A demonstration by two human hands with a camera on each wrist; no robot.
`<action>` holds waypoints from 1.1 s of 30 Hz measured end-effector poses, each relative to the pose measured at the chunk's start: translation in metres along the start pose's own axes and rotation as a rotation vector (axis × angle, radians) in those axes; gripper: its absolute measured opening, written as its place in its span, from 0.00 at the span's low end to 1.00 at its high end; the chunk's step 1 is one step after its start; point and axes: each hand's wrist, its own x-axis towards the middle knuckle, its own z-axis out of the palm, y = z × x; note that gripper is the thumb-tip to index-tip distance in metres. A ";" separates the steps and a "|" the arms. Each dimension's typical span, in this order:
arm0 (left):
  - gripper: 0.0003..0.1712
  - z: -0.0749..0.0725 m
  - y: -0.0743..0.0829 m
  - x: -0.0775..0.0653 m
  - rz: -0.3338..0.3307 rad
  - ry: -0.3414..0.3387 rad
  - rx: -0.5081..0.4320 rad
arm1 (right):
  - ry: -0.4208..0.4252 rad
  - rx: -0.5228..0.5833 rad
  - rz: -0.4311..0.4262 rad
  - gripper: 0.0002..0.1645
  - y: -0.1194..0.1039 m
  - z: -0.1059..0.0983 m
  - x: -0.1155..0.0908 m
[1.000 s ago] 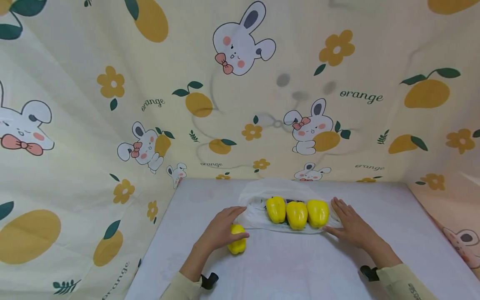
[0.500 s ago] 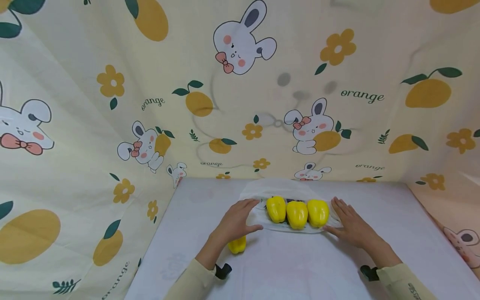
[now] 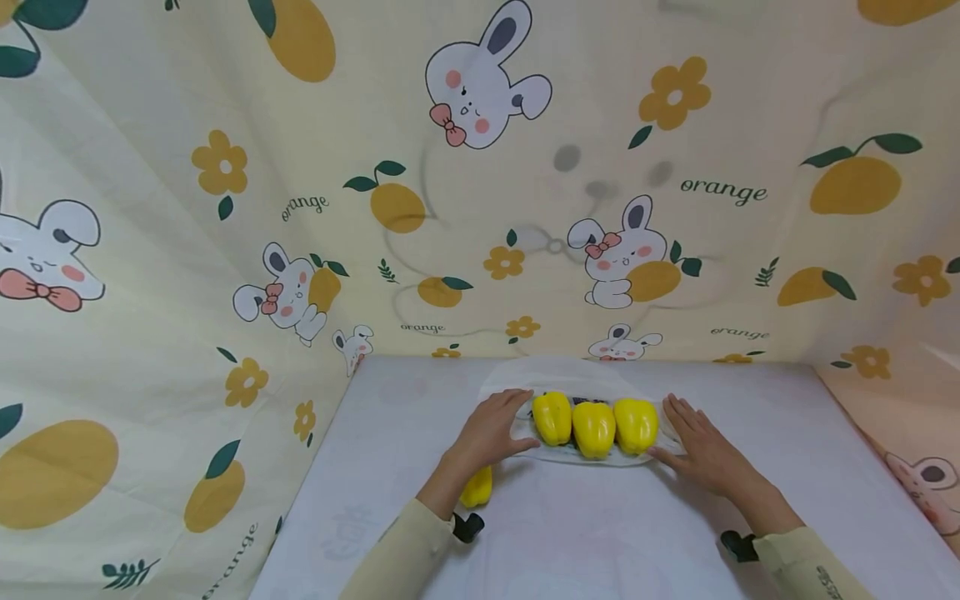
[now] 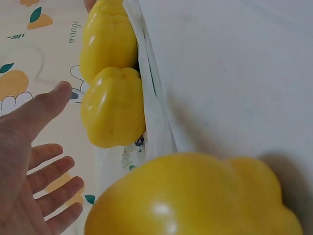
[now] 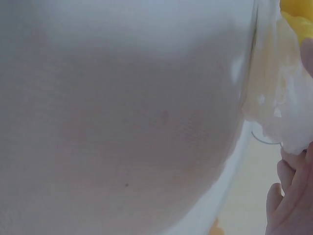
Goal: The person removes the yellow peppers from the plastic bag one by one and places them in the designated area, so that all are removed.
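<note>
Three yellow bell peppers (image 3: 594, 431) sit side by side on a thin white plastic bag (image 3: 551, 454) with dark print. My left hand (image 3: 491, 429) is at the row's left end, thumb and fingers spread over the bag's edge and holding nothing. A fourth bell pepper (image 3: 477, 487) lies nearer to me, partly hidden by that hand and wrist; as a large pepper (image 4: 190, 196) it fills the bottom of the left wrist view. At the row's right end my right hand (image 3: 705, 450) rests with extended fingers at the bag's edge. Bunched bag plastic (image 5: 276, 93) shows beside its fingers.
A white cloth covers the table (image 3: 600, 542). A cream curtain (image 3: 465, 217) printed with rabbits, oranges and flowers rises behind it and along both sides. Dark wrist cameras (image 3: 468, 527) are strapped at both sleeves.
My left hand has moved right and slightly away from me, from over the lone bell pepper to the left end of the row. The right hand and the peppers have stayed in place.
</note>
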 end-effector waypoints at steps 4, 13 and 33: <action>0.50 0.003 0.003 0.005 -0.014 -0.009 -0.017 | -0.008 0.007 0.010 0.67 -0.001 -0.001 -0.001; 0.52 0.011 0.011 0.017 -0.049 -0.003 0.002 | -0.049 0.018 0.049 0.70 -0.003 -0.001 -0.001; 0.54 0.035 0.021 0.032 -0.158 0.008 -0.015 | -0.052 0.024 0.058 0.69 -0.002 0.001 0.000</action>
